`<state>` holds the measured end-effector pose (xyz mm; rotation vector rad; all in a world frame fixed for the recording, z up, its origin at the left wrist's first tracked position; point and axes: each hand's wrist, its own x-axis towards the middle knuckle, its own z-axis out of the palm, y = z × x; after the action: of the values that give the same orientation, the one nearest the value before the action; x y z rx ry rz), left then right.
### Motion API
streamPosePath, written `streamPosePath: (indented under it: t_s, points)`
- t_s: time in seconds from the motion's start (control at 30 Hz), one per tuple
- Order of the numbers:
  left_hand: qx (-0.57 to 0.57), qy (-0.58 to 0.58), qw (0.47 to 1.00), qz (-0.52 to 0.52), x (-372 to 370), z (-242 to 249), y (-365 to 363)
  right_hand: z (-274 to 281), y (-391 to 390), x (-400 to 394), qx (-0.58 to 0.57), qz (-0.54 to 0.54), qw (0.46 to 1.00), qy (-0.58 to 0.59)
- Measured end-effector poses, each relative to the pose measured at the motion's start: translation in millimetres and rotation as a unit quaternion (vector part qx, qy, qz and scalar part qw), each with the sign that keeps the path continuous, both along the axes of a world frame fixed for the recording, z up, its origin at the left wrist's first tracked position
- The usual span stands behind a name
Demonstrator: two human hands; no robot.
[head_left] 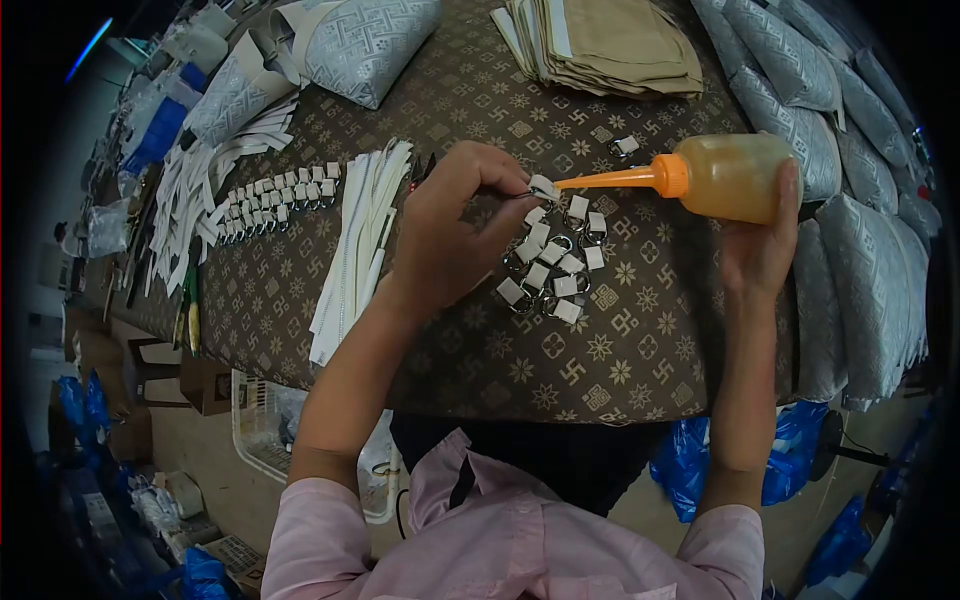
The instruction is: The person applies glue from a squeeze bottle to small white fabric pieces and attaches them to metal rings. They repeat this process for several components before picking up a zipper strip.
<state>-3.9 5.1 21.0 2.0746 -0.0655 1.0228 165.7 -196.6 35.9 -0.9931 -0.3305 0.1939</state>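
Note:
My left hand (450, 230) pinches a metal ring with a pale fabric tab (543, 187) between thumb and fingertips. In my right hand (762, 245) is a squeeze bottle (735, 178), tipped sideways, with yellowish contents and an orange cap. Its long orange nozzle (610, 179) points left, the tip right at the held tab. Just below my left fingertips lies a loose pile of similar tabbed rings (537, 275), and another small cluster (624, 147) sits beyond the nozzle. To the left of my left hand lies a bundle of white strips (362, 235).
Tabbed rings stand in rows (285, 195) on the patterned tablecloth (560, 375). Stacked tan pieces (620, 50) lie at the back. Silver patterned pouches (365, 45) lie at the back left, and more silver pieces (870, 260) are piled along the right edge. Pale strips (185, 190) lie far left.

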Motion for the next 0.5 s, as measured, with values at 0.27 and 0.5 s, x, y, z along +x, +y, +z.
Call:
streamPosePath:
  t_s: [0.27, 0.5]
  points:
    - [0.01, 0.0, 1.0, 0.015, -0.9, -0.5, -0.8, -1.8, 0.3, 0.7, 0.003, -0.013, 1.0, -0.004]
    - [0.027, -0.007, 0.999, 0.016, -1.4, 3.7, -2.2, -2.5, 0.1, 2.1, 0.016, -0.008, 1.0, 0.011]
